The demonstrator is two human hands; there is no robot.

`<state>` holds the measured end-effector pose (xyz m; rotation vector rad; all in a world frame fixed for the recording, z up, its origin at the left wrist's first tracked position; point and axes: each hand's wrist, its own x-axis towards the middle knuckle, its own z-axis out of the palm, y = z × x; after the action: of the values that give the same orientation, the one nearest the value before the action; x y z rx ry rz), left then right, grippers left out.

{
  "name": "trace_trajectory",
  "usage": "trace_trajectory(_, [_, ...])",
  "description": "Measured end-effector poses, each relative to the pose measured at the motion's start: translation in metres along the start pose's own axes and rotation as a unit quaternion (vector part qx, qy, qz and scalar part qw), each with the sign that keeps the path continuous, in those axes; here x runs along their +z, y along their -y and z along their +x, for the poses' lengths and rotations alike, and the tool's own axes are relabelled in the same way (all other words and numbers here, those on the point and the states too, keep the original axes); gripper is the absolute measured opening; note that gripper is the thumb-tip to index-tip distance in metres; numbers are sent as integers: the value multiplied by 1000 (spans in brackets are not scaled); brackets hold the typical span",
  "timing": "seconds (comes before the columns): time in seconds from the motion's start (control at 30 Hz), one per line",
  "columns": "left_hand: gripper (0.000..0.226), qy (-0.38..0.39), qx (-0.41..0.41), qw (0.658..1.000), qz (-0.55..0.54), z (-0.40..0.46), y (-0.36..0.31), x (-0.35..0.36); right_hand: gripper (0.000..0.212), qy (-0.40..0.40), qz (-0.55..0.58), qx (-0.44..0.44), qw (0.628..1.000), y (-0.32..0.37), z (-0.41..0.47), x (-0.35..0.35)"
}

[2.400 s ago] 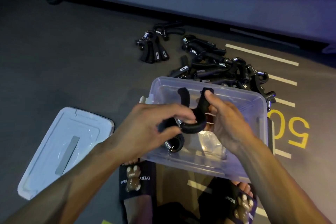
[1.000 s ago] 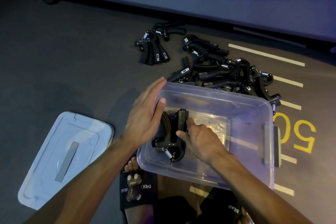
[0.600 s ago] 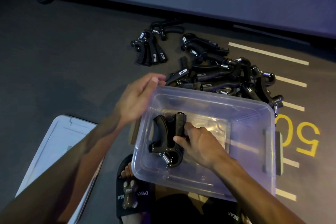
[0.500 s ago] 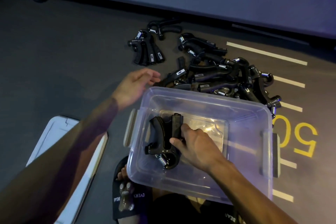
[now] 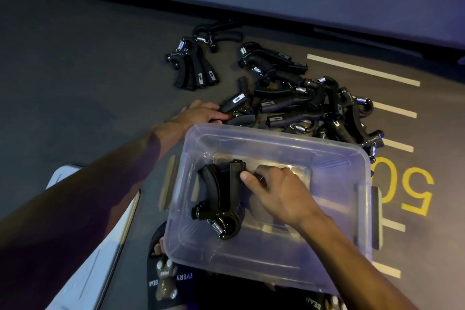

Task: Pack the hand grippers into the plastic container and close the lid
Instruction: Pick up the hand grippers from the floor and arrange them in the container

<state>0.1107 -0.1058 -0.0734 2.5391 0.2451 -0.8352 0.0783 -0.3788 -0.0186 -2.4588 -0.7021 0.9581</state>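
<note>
— Inside the clear plastic container [image 5: 274, 254] on the floor, what's there?
— Black hand grippers [image 5: 221, 199], curved handles nested, a steel coil spring at the hinge. The right hand [image 5: 274, 191] pinches one handle with curled fingers.
— The rest?
— Beyond the container, a pile of grippers [image 5: 302, 106]. The left hand [image 5: 201, 113] curls its fingers round one at the edge.

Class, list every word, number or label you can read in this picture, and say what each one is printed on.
"50", yellow, upside down to the camera: painted on the floor.
"EVERY", upside down: on the left slipper.
"BEA", cut off: on the left slipper, lower edge.
"BEAR", upside down: on the right slipper.
White labels on the hand grippers in the pile: too small to read.
</note>
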Motion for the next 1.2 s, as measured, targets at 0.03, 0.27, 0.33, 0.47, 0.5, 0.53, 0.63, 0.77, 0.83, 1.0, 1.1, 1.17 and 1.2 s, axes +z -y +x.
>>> trace_trajectory(0.03, [42,-22,6,1000,-1,-6,3,-1,51,-11,3,-1,1000,-1,-1,-2])
trace_trajectory(0.27, [39,-275,68,958,-36,-73,6,-31,53,-78,46,-17,996,7,-13,-13])
trace_trajectory(0.33, [38,-347,95,931,-66,-98,1,-45,46,-103,71,-26,992,13,-18,-17])
trace_trajectory(0.47, [30,-419,160,870,-204,-144,-20,-60,22,-157,182,-61,969,27,-28,-25])
trace_trajectory(0.5, [28,-409,180,859,-251,-153,-29,-57,17,-165,219,-69,959,31,-31,-28])
trace_trajectory(0.53, [27,-387,196,850,-299,-162,-38,-52,12,-171,254,-79,949,36,-34,-29])
trace_trajectory(0.63, [28,-271,223,832,-431,-181,-61,-25,17,-163,347,-110,917,49,-40,-34])
trace_trajectory(0.77, [18,-114,216,816,-523,-193,-69,12,22,-129,429,-133,884,57,-47,-38])
trace_trajectory(0.83, [16,-62,204,797,-565,-197,-69,25,21,-114,467,-136,866,56,-51,-37])
trace_trajectory(1.0, [19,-18,205,780,-590,-205,-66,35,29,-111,473,-111,867,49,-56,-39])
trace_trajectory(1.1, [20,-182,162,818,-520,-202,-57,28,26,-133,401,-63,904,40,-51,-36])
trace_trajectory(1.17, [18,-301,123,819,-473,-197,-48,24,24,-128,338,-18,932,31,-45,-28])
trace_trajectory(1.2, [19,-347,106,825,-434,-193,-44,24,26,-121,311,5,943,29,-42,-23])
